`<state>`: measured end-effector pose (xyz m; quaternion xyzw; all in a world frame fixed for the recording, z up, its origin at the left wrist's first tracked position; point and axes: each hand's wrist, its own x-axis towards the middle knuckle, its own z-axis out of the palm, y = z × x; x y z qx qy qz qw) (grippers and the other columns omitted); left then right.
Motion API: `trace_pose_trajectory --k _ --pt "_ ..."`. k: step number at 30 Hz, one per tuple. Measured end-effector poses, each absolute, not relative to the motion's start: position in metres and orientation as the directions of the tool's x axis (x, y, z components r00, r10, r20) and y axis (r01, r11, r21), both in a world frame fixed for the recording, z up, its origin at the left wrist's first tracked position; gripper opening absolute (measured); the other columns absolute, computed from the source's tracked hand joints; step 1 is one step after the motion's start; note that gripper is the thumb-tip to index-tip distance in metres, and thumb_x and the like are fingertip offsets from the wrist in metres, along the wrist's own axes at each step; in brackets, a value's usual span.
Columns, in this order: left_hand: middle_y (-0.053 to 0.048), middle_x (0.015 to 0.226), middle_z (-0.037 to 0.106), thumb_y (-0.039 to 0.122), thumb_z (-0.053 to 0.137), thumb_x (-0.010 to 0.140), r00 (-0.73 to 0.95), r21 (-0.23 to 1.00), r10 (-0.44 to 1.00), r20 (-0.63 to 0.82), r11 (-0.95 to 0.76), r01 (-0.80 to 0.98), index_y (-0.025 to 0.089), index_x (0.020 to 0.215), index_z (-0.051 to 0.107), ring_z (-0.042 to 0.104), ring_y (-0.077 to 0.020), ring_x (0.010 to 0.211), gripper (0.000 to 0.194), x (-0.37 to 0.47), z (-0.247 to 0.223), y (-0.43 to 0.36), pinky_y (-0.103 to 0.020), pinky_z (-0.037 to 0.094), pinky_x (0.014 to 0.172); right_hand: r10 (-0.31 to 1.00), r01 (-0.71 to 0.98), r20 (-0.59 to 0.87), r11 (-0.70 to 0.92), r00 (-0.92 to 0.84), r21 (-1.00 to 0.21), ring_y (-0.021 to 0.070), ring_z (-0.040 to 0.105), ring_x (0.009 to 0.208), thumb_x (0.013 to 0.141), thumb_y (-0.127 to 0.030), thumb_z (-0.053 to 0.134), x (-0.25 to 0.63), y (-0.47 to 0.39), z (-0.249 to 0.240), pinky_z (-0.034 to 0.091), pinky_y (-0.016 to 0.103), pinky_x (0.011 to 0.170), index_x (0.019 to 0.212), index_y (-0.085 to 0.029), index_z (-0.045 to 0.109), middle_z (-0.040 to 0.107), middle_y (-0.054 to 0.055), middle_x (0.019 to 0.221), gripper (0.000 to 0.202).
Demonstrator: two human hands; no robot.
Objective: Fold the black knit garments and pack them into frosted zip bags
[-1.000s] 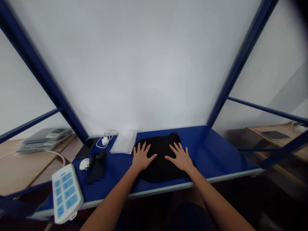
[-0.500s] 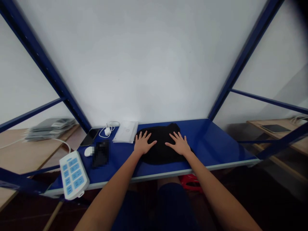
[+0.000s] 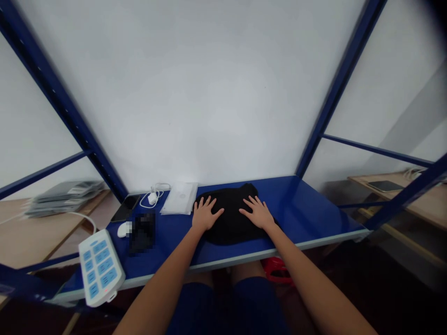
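Cloth (image 3: 228, 223): black, on the blue desk (image 3: 310, 214), mostly laid out flat imo, far edge a bit lumpy; can't tell how much is left tbh
Hands: your L hand (image 3: 203, 215) & R hand (image 3: 260, 214) are apart, palms down on it, fingers spread, gripping nothing
Desk stuff: white papers (image 3: 179, 198) just L of cloth, charger (image 3: 152, 198), phone (image 3: 125, 208) & mouse (image 3: 122, 230) further L

A white power strip (image 3: 101, 268) lies near a white mouse (image 3: 123, 229).
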<state>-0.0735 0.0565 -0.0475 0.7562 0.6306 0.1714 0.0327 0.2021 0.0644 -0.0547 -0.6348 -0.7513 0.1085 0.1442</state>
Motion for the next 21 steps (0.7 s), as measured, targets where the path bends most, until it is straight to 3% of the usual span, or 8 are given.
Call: trace_pose_trajectory --k 21 --pt "0.002 0.160 0.027 0.078 0.027 0.087 0.136 0.261 0.971 0.198 -0.186 0.947 0.036 0.149 0.038 0.017 -0.0345 0.148 0.075 -0.074 -0.046 0.056 -0.057 0.012 0.119 0.980 0.930 0.108 0.195 -0.169 -0.311 0.0306 0.010 0.150 0.087 -0.078 0.033 0.204 0.073 -0.068 0.014 0.057 0.117 0.149 -0.036 0.036 0.023 0.001 0.162 0.075"
